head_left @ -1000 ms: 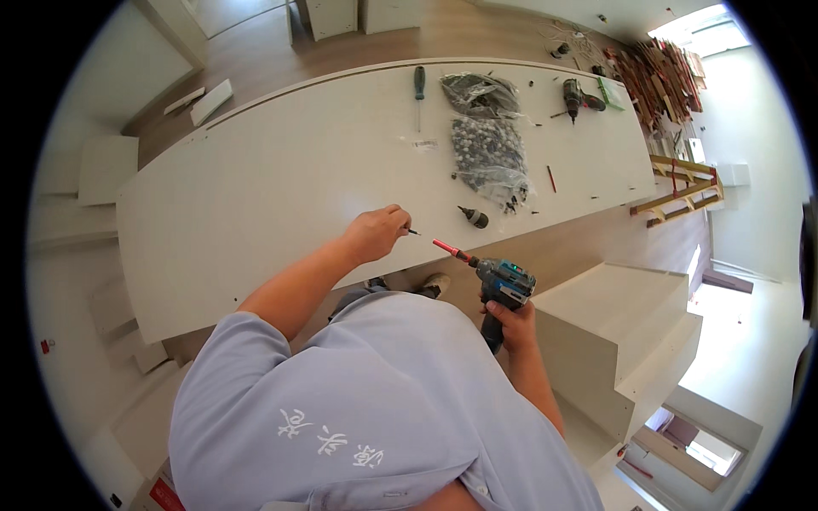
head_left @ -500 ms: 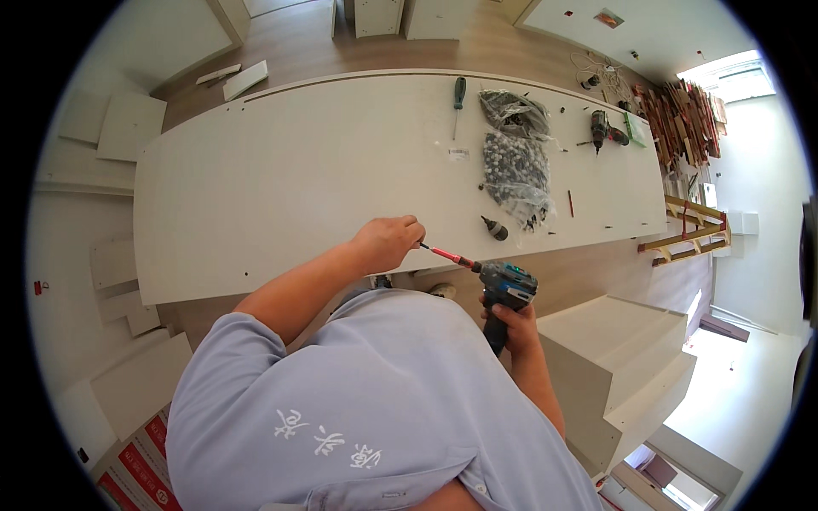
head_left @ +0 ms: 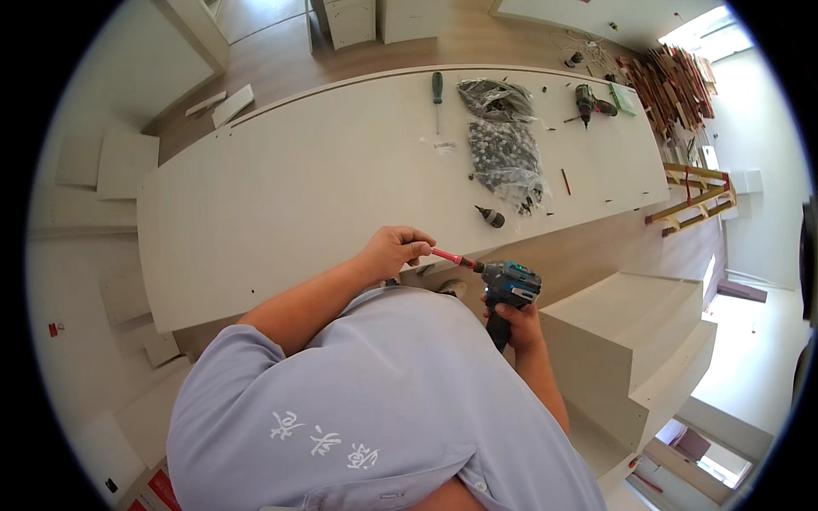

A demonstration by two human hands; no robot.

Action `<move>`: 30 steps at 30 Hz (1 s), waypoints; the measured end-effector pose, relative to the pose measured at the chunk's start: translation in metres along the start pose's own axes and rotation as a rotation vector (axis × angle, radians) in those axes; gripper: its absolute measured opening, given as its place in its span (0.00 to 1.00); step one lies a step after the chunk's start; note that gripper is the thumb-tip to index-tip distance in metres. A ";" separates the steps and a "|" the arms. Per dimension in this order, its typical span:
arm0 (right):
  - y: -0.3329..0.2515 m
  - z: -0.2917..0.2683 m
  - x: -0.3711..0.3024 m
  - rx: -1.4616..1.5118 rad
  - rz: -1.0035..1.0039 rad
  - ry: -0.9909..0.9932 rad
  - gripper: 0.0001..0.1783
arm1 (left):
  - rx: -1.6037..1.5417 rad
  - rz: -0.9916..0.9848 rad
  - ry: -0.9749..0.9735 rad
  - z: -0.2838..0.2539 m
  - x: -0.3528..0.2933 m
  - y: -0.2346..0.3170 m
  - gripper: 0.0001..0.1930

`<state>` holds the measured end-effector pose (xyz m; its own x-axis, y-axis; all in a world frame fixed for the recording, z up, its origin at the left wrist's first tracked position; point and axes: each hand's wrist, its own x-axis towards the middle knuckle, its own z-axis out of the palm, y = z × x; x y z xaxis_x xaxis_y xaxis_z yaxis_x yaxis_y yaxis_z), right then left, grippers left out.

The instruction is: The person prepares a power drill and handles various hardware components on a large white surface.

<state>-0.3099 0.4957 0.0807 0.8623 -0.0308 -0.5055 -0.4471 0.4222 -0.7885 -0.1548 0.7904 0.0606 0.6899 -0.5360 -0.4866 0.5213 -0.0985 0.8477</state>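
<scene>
My right hand (head_left: 518,324) is wrapped round the grip of a teal-and-black cordless drill (head_left: 509,281), held in front of my body near the board's front edge. A long red driver bit (head_left: 450,255) sticks out of its chuck toward the left. At the far end of that bit, my left hand (head_left: 399,252) is closed in a pinch, its fingertips covering the tip. Whether a small screw is also between those fingers is hidden. Beneath and beyond both hands lies a large white board (head_left: 281,196).
On the board lie a clear bag of small fittings (head_left: 504,153), a screwdriver (head_left: 438,98), a dark drill chuck attachment (head_left: 491,216), a red pencil-like stick (head_left: 566,181) and another drill (head_left: 586,104). A white cabinet (head_left: 622,332) stands at right, a yellow stepladder (head_left: 699,204) beyond.
My left fingers have moved right onto the bit's tip, hiding its dark end. The drill stays in my right hand. The view has turned slightly.
</scene>
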 end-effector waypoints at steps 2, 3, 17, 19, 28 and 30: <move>0.000 0.000 -0.001 0.029 -0.034 0.000 0.31 | -0.157 0.000 -0.015 0.000 0.002 -0.002 0.13; -0.001 0.000 -0.002 0.039 -0.048 -0.002 0.31 | -0.230 -0.004 -0.008 0.000 0.003 -0.004 0.14; -0.024 0.015 -0.008 -0.023 -0.103 -0.021 0.28 | 0.010 0.202 0.043 -0.009 -0.007 0.001 0.06; -0.027 0.016 -0.008 -0.065 -0.092 -0.029 0.28 | 0.030 0.214 0.040 -0.011 -0.010 0.000 0.06; -0.028 0.015 -0.006 -0.148 -0.050 -0.060 0.26 | -0.010 0.213 0.056 -0.014 -0.027 -0.002 0.06; -0.027 0.016 -0.006 -0.139 -0.062 -0.075 0.25 | -0.055 0.232 0.050 -0.015 -0.029 -0.005 0.05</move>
<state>-0.2987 0.4985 0.1107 0.9021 0.0173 -0.4311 -0.4170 0.2917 -0.8608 -0.1696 0.8185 0.0676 0.8174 -0.4969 -0.2914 0.3717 0.0686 0.9258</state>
